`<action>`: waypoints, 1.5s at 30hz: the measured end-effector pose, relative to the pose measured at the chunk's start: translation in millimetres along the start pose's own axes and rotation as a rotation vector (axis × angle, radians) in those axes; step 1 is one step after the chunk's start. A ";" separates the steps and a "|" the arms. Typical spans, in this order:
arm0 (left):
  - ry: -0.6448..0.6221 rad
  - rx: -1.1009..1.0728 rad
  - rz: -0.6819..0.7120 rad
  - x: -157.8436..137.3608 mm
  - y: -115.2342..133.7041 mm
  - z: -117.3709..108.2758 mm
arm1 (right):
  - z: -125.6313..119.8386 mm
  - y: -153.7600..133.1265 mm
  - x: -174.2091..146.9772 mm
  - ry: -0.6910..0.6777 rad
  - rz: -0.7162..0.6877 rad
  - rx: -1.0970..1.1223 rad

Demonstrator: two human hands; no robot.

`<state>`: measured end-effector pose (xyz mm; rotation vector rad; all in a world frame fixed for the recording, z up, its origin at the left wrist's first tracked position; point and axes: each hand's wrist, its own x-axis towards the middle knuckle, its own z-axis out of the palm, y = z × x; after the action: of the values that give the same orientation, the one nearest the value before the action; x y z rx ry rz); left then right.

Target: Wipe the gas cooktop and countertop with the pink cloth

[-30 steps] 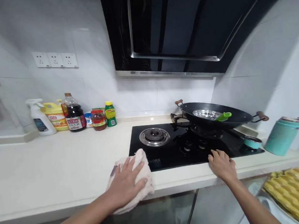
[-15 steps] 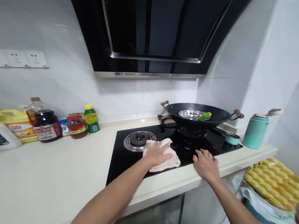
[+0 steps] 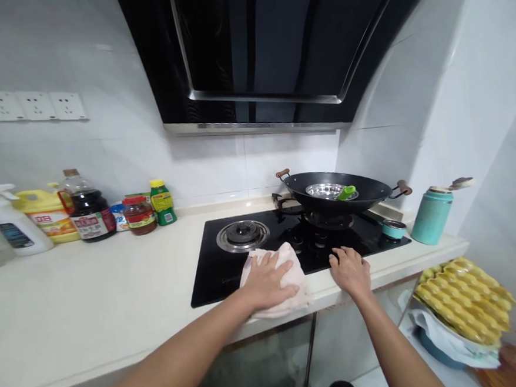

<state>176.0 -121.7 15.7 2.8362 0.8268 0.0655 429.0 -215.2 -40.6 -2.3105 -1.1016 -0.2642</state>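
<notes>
My left hand [image 3: 267, 284] presses a pale pink cloth [image 3: 295, 276] across the front edge of the black cooktop [image 3: 213, 270], palm down and fingers spread, pinning the fabric from above rather than clenching it. A second ago the cloth lies at the cooktop's front left corner, mostly over the counter [image 3: 93, 305]; half a second later it sits on the glass; now it is drawn back toward me, part on the cooktop and part on the strip of counter in front of it. As I judge it, what looks like a wiping stroke now takes in the glass border and the counter's lip together. The cloth's far edge lies just beside the left burner [image 3: 243, 234]. My right hand [image 3: 352, 271] rests in much the same spot throughout, at the cooktop's front edge to the right of the cloth, fingers loosely curled, gripping nothing that shows. On the cooktop's right side stands a black wok [image 3: 372, 186] with a shiny metal bowl [image 3: 322, 191] inside.
</notes>
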 end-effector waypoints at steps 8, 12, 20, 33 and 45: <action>0.011 -0.084 0.047 -47.8 13.8 7.1 | -22.1 -59.5 -57.8 -0.060 -0.370 0.352; 0.066 -0.161 0.057 -73.6 -10.8 -3.3 | -11.9 -107.5 -96.4 -0.332 -0.490 0.394; 0.483 -0.353 -0.152 -158.4 -106.9 -14.7 | -5.0 -198.5 -116.3 -0.585 -0.706 0.307; 0.598 -0.067 -0.416 -194.7 -180.6 4.3 | -16.1 -92.1 -33.4 -0.381 -0.650 0.215; 0.623 -0.047 -0.417 -188.3 -177.0 11.0 | -16.0 56.2 38.7 -0.126 -0.333 -0.136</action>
<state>-75.4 -78.1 -26.9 2.5413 1.4855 0.9216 497.8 -227.3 -34.5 -2.2764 -1.5778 -0.3317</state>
